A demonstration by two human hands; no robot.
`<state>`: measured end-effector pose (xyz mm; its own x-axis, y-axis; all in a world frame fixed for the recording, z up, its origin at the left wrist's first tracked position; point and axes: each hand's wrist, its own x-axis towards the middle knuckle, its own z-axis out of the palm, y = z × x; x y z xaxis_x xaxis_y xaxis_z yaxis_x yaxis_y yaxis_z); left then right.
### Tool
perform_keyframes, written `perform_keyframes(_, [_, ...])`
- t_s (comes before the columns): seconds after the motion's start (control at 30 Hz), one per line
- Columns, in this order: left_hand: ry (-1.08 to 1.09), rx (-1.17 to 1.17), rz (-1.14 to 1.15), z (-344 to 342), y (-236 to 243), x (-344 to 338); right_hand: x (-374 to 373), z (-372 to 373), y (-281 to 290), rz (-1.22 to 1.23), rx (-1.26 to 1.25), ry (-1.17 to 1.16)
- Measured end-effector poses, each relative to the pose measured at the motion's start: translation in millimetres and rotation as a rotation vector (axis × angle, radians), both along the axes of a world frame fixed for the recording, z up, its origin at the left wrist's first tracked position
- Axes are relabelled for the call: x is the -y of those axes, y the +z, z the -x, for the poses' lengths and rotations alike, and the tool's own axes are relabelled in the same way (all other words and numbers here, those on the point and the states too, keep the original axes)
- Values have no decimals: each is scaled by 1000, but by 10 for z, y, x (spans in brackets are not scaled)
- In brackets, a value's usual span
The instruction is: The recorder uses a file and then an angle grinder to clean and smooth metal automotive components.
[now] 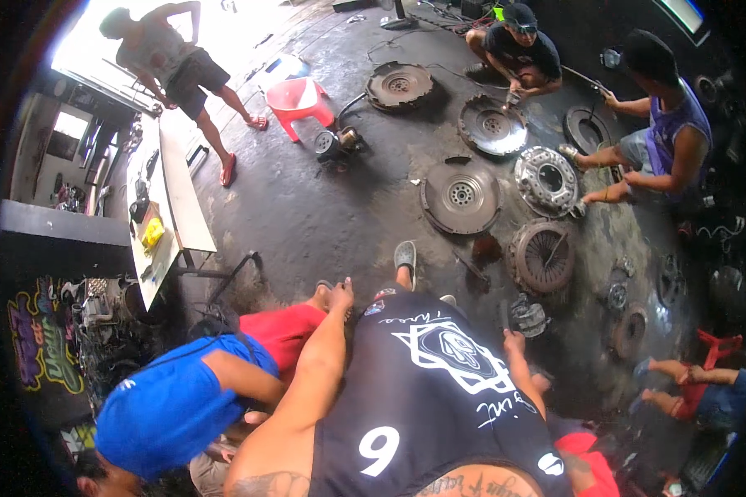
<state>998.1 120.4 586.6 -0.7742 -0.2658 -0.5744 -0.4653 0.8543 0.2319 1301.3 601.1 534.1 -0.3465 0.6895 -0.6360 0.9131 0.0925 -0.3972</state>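
Observation:
My left hand (pixel 342 296) is beside my left knee, its fingers curled. Whether anything small is in them I cannot make out. By my right thigh, my right hand (pixel 514 341) is closed, and a dark, narrow bar-like piece (pixel 504 314) rises just beyond it. Whether I grip that piece is unclear. Close to it on the floor is a grey metal machine part (pixel 528 316). Farther ahead lies a rusty clutch pressure plate (pixel 541 255), with a long thin tool across it. A round flywheel (pixel 462 195) lies flat to its left.
A person in blue (pixel 170 410) bends close at my left. Two people work at right around a flywheel (pixel 493 124) and a silver clutch cover (pixel 547 180). Another stands by the white bench (pixel 178 190). A red chair (pixel 297 101) and a motor-like unit (pixel 337 145) stand ahead.

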Motion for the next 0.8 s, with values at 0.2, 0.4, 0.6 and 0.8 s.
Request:
perform_keyframes(0.2, [69,-15,-88,140,32,-24,117,48,47,-18,-19,-34])
perform_keyframes(0.4, [85,-65,-103,656,97,-308,430,283,369,-123,53,60])
perform_keyframes(0.6, [-9,-82,-232,1278,148,-260,302,1116,432,-82,281,86])
perform_keyframes(0.8, [23,-67,-205,1634,106,520,144,2583,137,-17,165,36])
